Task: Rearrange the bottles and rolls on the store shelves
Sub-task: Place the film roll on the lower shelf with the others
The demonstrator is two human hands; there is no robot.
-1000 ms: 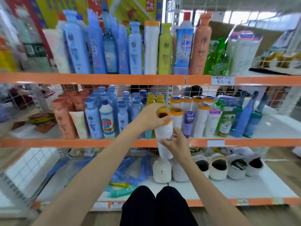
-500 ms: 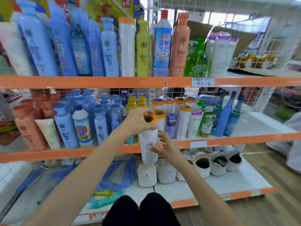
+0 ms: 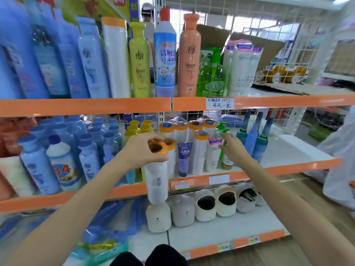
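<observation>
My left hand (image 3: 141,150) grips the orange-capped top of a white roll (image 3: 156,177), which hangs upright in front of the middle shelf's orange edge (image 3: 249,174). Several matching white rolls (image 3: 198,150) stand on that shelf just behind and to the right. My right hand (image 3: 233,145) is stretched toward a green pump bottle (image 3: 223,135) among white tubes; its fingers touch or nearly touch the bottle and I cannot tell if they grip it. Blue bottles (image 3: 90,148) fill the shelf's left side, and yellow bottles (image 3: 134,129) stand behind my left hand.
The top shelf (image 3: 86,107) carries tall blue, yellow, white and peach bottles and a green soap bottle (image 3: 212,77). Three dark blue bottles (image 3: 253,131) stand right of my right hand. Plush slippers (image 3: 205,206) line the bottom shelf. A person in white (image 3: 338,169) is at the right edge.
My right hand has let go of the white roll and moved right toward the green pump bottle. My left hand still holds the roll by its top. The view has shifted right.
</observation>
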